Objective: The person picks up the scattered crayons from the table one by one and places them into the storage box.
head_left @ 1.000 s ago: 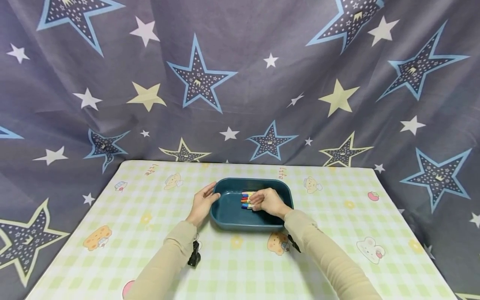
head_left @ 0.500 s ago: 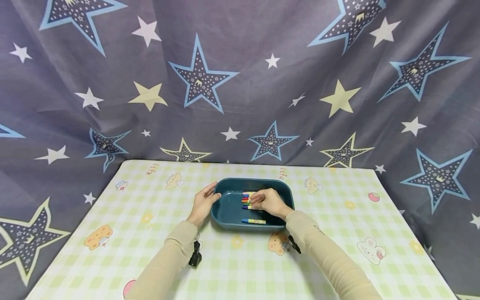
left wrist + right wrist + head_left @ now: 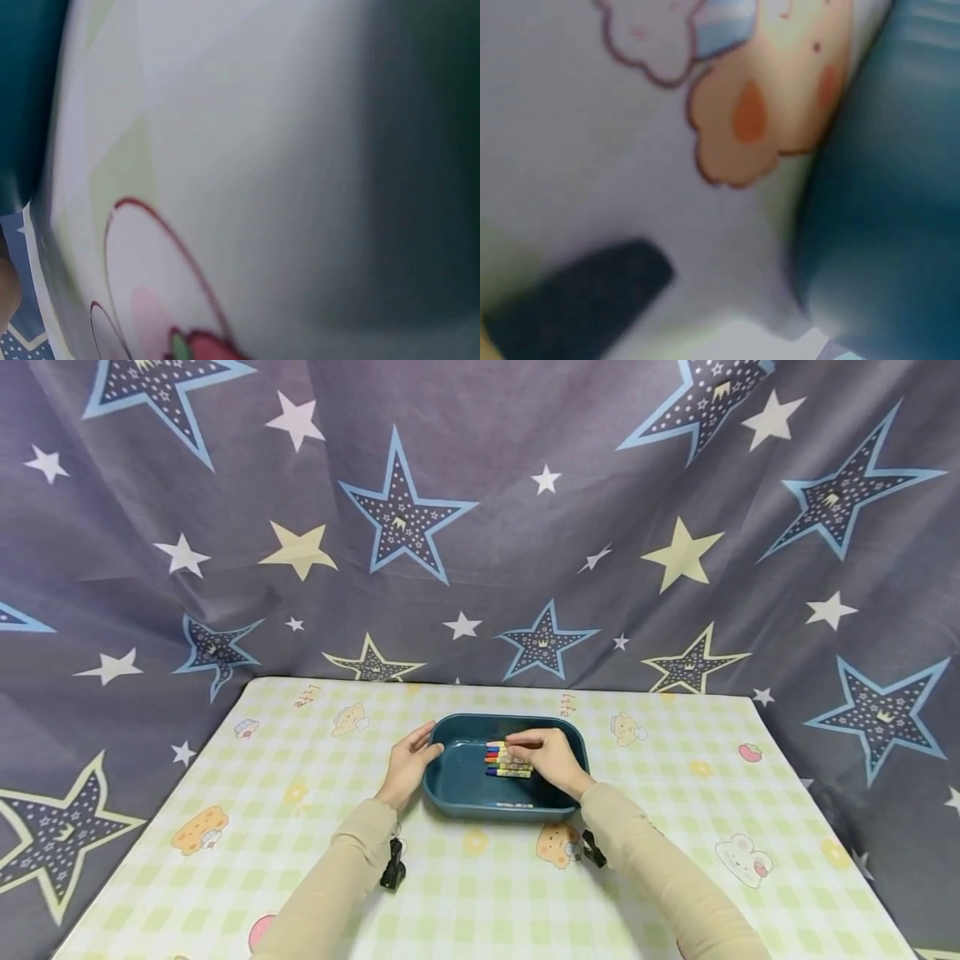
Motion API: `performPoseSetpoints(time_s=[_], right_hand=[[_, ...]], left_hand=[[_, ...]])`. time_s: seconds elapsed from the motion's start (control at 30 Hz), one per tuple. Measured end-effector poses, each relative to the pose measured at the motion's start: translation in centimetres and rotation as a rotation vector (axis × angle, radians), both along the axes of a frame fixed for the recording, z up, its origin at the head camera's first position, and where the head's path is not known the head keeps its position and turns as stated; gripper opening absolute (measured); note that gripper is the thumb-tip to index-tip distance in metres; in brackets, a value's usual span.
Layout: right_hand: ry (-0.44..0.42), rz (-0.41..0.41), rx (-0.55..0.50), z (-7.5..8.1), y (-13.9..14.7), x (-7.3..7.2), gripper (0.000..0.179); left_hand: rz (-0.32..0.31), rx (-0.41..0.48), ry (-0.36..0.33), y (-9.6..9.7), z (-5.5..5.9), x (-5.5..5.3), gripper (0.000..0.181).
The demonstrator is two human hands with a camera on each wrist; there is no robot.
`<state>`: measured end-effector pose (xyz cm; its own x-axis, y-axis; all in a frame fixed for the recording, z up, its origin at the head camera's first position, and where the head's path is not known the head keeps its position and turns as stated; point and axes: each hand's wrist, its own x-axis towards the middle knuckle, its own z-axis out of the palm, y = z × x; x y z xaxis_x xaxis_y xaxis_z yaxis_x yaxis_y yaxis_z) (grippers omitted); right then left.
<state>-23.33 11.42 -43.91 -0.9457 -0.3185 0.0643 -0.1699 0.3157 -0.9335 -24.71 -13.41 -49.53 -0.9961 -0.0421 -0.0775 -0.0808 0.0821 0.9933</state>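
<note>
A dark teal rectangular basin (image 3: pixel 457 789) stands on the table. My left hand (image 3: pixel 407 764) grips its left rim, thumb over the edge and fingers along the outside. Inside, several crayons (image 3: pixel 508 772) with coloured tips lie side by side in a row. My right hand (image 3: pixel 553 760) reaches over the right wall, its thumb and forefinger pinching at the row's far crayon (image 3: pixel 492 744), which has a pink tip. The other right fingers are hidden. A lone crayon (image 3: pixel 514 806) lies by the near wall, mostly hidden behind the rim. Both wrist views show mainly the tablecloth and the basin's outer wall.
A pale green checked tablecloth (image 3: pixel 300 827) with cartoon prints covers the table. Behind it hangs a dark grey curtain (image 3: pixel 480 577) patterned with stars. A black wrist-worn device (image 3: pixel 393 864) hangs below the left wrist.
A blue-tipped crayon has left the row and rolled to the basin's near wall. My right hand has shifted slightly right and away, uncovering more of the row. The left hand stays at the rim.
</note>
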Motion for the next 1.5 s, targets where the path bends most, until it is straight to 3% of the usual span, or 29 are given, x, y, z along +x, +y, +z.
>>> performPoseSetpoints(time_s=[0.13, 0.23, 0.43, 0.53, 0.73, 0.93, 1.13, 1.3, 1.5], right_hand=[[-0.003, -0.074, -0.028, -0.1, 1.5, -0.3, 0.024], [0.004, -0.088, -0.021, 0.1, 3.2, -0.2, 0.028], [0.024, -0.123, 0.011, 1.9, 7.2, 1.7, 0.036], [0.051, -0.136, 0.023, 2.1, 9.0, 2.7, 0.035], [0.055, -0.127, 0.065, 0.0, 11.6, 5.2, 0.03], [-0.008, -0.139, 0.116, -2.8, 13.8, 7.9, 0.03], [-0.124, -0.114, 0.15, -5.0, 15.2, 9.7, 0.039], [-0.144, -0.114, 0.139, -5.5, 15.5, 10.1, 0.043], [-0.109, -0.094, 0.169, -5.3, 15.4, 10.3, 0.039]], left_hand=[[-0.01, 0.004, -0.003, 0.1, 0.0, 0.0, 0.05], [-0.011, 0.001, 0.001, 0.0, 0.1, 0.0, 0.05], [-0.014, -0.002, 0.011, -0.3, 0.3, -0.2, 0.049], [-0.012, 0.0, 0.017, -0.4, 0.3, -0.3, 0.049], [-0.016, -0.001, 0.012, -0.5, 0.2, -0.1, 0.049], [-0.015, -0.004, 0.008, -0.4, -0.1, 0.0, 0.049], [-0.011, -0.006, 0.003, -0.3, -0.2, 0.0, 0.05], [-0.011, 0.001, -0.009, -0.2, -0.2, 0.0, 0.05], [-0.009, 0.0, -0.01, -0.2, -0.1, -0.1, 0.05]])
